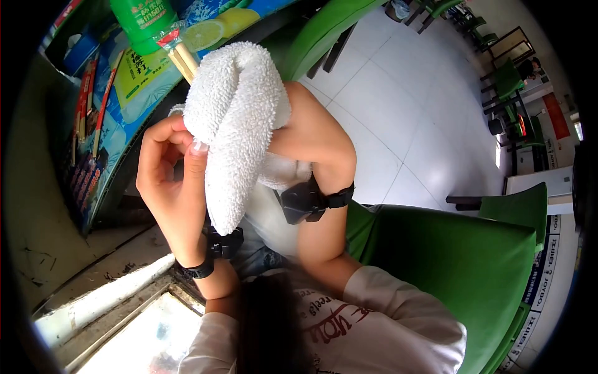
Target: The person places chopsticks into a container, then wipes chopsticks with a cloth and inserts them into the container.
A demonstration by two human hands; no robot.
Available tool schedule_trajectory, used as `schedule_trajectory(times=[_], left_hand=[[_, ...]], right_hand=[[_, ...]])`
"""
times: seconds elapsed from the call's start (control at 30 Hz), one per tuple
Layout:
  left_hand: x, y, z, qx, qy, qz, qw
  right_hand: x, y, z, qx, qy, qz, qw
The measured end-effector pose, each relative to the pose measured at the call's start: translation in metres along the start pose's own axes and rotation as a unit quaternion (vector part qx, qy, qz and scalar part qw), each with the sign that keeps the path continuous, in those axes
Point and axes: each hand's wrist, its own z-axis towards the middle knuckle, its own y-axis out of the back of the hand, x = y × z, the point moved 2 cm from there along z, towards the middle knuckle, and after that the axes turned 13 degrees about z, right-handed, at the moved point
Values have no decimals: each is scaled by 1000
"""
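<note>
A white terry towel (240,112), folded over on itself, is held up in front of me with a long flap hanging down. My left hand (168,159) is closed at its left edge, thumb and fingers pinching the cloth. From the other side my right hand (308,128) reaches in with a bent wrist and holds the towel; its fingers are hidden behind the cloth. Just beyond the towel's upper left stand wrapped wooden chopsticks (182,61), their lower ends covered by it. Black devices are strapped to both my wrists.
At the upper left is a table with a printed blue cover (134,118). On it are a green bottle (144,25) and several red-wrapped chopstick packets (84,103). A green chair (436,268) stands at my right, another green chair back (327,31) beyond the table edge.
</note>
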Motion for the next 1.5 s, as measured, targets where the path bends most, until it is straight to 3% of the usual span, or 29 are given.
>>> schedule_trajectory(times=[0.17,0.27,0.4,0.57,0.73,0.8,0.87,0.93,1.07,1.13,1.2,1.27,1.37,1.5], left_hand=[[-3,-3,-1,50,-1,9,999],[-11,-11,-2,-36,-29,25,999],[-1,-1,-4,6,-16,35,999],[-3,1,-5,-46,-25,58,997],[-6,-4,-8,-113,-75,29,990],[-8,4,-7,-106,-86,-93,986],[-13,24,6,-158,-146,-86,973],[-18,47,25,-308,-169,-117,929],[-56,82,79,-426,-242,-31,871],[-61,90,116,-427,-288,17,857],[-67,82,153,-436,-304,16,847],[-61,76,191,-410,-377,-19,830],[-54,58,226,-381,-368,0,848],[-49,57,257,-329,-309,158,878]], right_hand=[[-9,8,0,14,-11,-25,1000],[-16,5,-2,33,-18,-28,999],[-5,3,-1,60,-6,-66,996],[-11,-1,1,45,-2,-60,997],[-3,-3,3,61,-2,-25,998],[-7,4,-1,51,-24,8,998],[-19,14,-10,20,-62,80,995],[-25,24,-17,-23,-51,141,988],[-25,38,-25,-156,36,225,961],[-21,48,-24,-210,86,249,942],[-20,53,-22,-235,112,261,930],[-19,54,-20,-228,118,261,931],[-18,49,-15,-183,114,243,946],[-10,34,-8,-158,77,208,962]])
